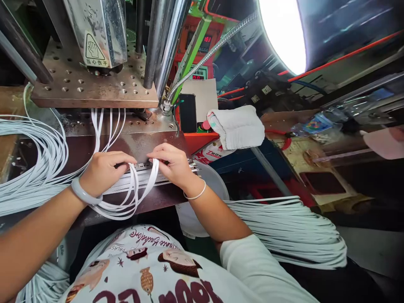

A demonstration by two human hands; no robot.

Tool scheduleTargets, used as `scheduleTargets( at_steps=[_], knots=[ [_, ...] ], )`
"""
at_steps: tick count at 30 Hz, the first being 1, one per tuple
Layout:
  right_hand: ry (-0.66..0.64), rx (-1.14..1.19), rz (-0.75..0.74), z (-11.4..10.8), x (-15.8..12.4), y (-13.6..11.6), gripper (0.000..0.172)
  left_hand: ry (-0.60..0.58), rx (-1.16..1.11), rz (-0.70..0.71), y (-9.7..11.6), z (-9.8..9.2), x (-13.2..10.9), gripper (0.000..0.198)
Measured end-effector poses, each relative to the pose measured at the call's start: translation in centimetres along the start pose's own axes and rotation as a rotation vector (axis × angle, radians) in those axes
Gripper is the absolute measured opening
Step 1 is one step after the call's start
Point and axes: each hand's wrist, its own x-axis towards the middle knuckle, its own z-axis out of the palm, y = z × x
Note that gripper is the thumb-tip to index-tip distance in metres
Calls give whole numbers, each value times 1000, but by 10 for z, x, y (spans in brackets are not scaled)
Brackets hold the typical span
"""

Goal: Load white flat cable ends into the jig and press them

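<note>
As the white cables sagged in a loop towards the bench's near edge, their long axis ran near to far, held lengths pointing far. The left hand and right hand pinched one side each, fingertips closed. Beyond, more strands passed under the press plate.
</note>
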Motion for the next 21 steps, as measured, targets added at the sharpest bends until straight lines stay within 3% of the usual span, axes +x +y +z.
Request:
scheduleTargets(
  at_steps=[5,14,18,21],
  knots=[
    [27,53,14,-1,2,-5,17,14,98,82,-1,2,0,30],
    [-92,122,190,2,2,-14,13,22,313,527,6,2,-3,29],
    [-122,109,177,7,2,-14,14,29,330,519,4,1,-9,27],
    [-108,73,115,10,2,-13,15,12,510,413,-1,-4,-16,32]
  ],
)
